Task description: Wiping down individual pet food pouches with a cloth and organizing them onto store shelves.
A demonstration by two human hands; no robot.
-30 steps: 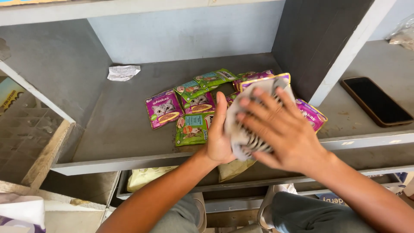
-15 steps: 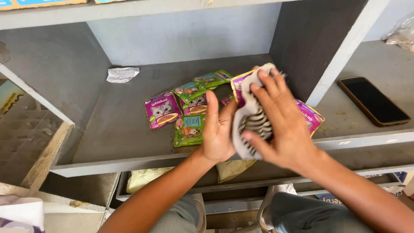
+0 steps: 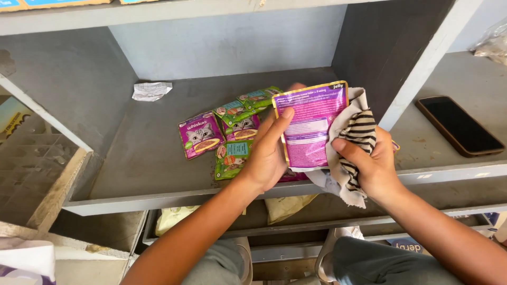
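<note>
Head view: purple pouch (image 3: 311, 124) upright in left hand (image 3: 266, 155) grip, striped cloth (image 3: 355, 140) clamped in right hand (image 3: 372, 166) just beside.

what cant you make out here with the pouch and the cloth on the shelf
Head view only:
- Front of the purple pouch: turned away, only its back shows.
- Left hand fingers: mostly behind the pouch.
- Striped cloth: bunched in the right hand, full shape hidden.
- Pouches on the shelf: partly covered by the left hand, count unclear.
</note>
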